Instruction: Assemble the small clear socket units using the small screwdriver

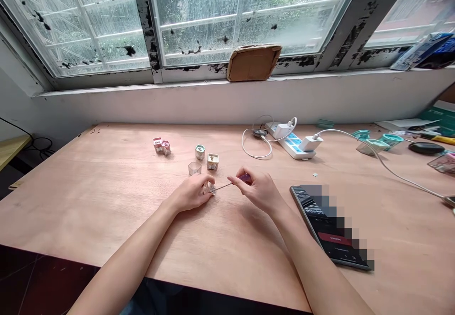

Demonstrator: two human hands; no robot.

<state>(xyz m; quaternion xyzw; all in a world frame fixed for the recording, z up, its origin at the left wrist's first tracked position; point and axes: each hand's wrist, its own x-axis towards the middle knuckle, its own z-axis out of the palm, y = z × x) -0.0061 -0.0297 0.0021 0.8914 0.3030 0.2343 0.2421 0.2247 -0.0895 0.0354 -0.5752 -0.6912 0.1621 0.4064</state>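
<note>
My left hand [195, 192] is closed around a small pale, partly clear piece [210, 188], mostly hidden by the fingers. In my right hand [256, 187] is a screwdriver [223, 186] with a purple handle. Its thin metal shaft points left, and the tip meets the small piece or lies right beside it. Just beyond my left hand stands a clear faceted cup [195, 167]. Behind it are a small green-topped container [200, 152] and a yellowish-topped container [213, 161]. Farther left, two pink-topped containers [161, 146] stand side by side.
A phone [330, 229] lies right of my right forearm. Toward the wall sits a white power strip [293, 142] with plugs, and its white cable [382, 163] runs right. Teal cups [391, 139] and a black mouse-like object [425, 148] are at far right. Cardboard [253, 63] leans on the window.
</note>
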